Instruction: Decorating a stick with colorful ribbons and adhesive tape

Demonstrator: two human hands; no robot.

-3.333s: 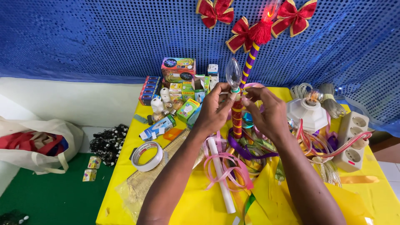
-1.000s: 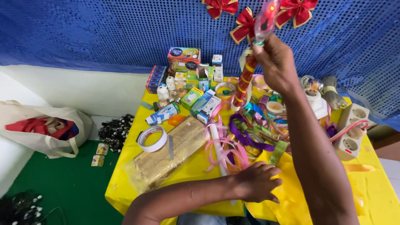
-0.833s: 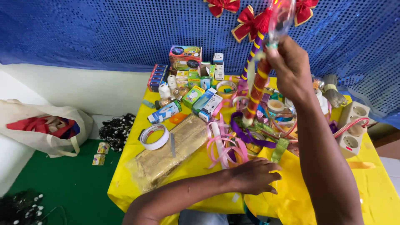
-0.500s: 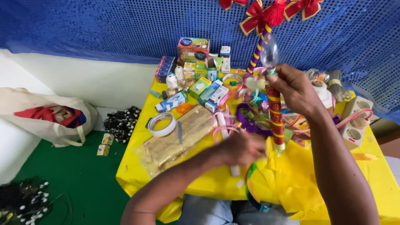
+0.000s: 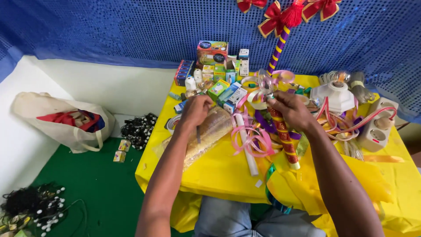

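Observation:
My right hand (image 5: 291, 110) grips a stick wound with red and yellow ribbon (image 5: 285, 140), tilted over the yellow table (image 5: 219, 169). A clear bulb (image 5: 265, 82) sits at the stick's top end. My left hand (image 5: 195, 109) reaches over a clear bag of golden material (image 5: 208, 134), close to a roll of tape (image 5: 172, 124) and small boxes (image 5: 228, 93). Its fingers curl downward and are hidden. A thin dark tool (image 5: 198, 134) lies on the bag just under that hand.
Pink curled ribbon (image 5: 254, 139) and a white tube (image 5: 246, 142) lie mid-table. A white lamp holder (image 5: 335, 95) and a socket strip (image 5: 377, 125) stand right. A purple-yellow stick with red bows (image 5: 277, 46) leans on the blue backdrop. A tote bag (image 5: 66, 123) and black beads (image 5: 138, 129) sit on the green floor.
My right hand has brought the ribbon-wound stick down from high up to table level. My left hand has moved from the table's front edge leftward and forward, over the clear bag.

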